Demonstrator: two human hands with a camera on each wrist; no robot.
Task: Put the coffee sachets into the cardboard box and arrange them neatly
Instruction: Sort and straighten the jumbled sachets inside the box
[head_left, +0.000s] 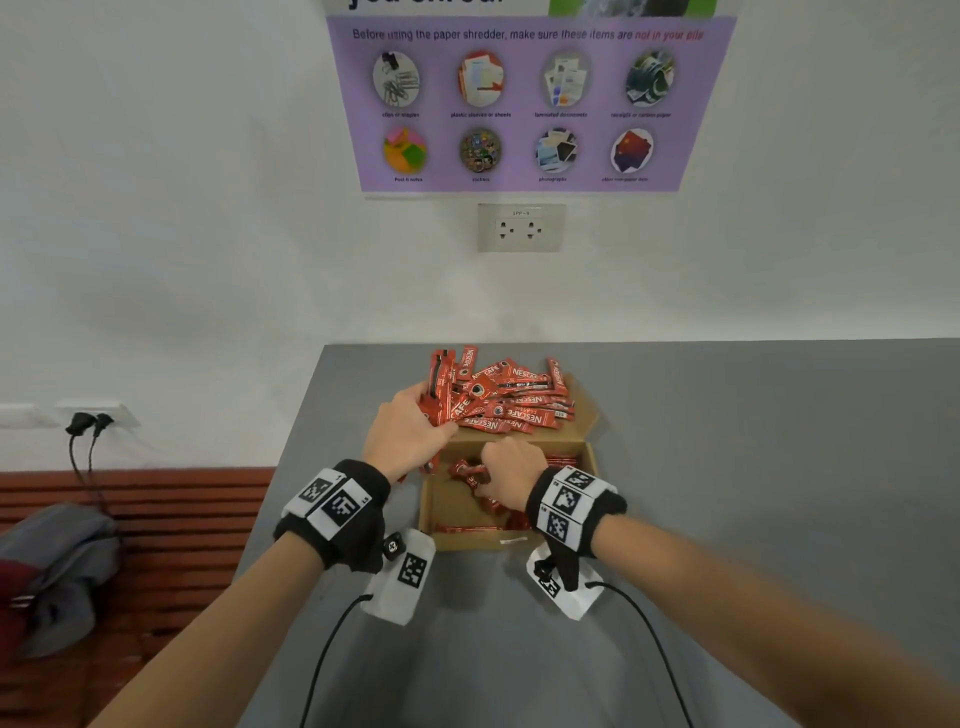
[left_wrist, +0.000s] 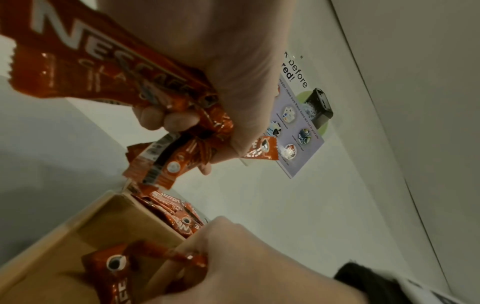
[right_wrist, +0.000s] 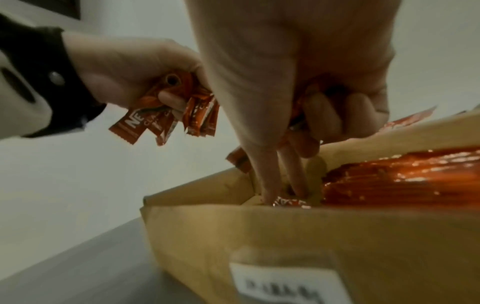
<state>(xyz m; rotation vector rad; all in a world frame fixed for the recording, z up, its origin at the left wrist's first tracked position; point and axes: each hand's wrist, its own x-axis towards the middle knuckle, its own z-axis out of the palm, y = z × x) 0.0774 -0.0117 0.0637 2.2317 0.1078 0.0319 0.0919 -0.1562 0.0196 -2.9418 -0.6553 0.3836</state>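
Over the cardboard box (head_left: 457, 506), left grip (head_left: 402, 431) clutches sachets (left_wrist: 166, 107); right grip (head_left: 511, 465) holds more inside.

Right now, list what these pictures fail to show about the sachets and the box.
- Sachet count in the cardboard box: head view, the right hand covers them.
- Number in the left hand grip: left wrist view, bunched, top edge cuts them.
- Box label text: right wrist view, blurred.
- Lid flap under the loose pile: head view, mostly buried.
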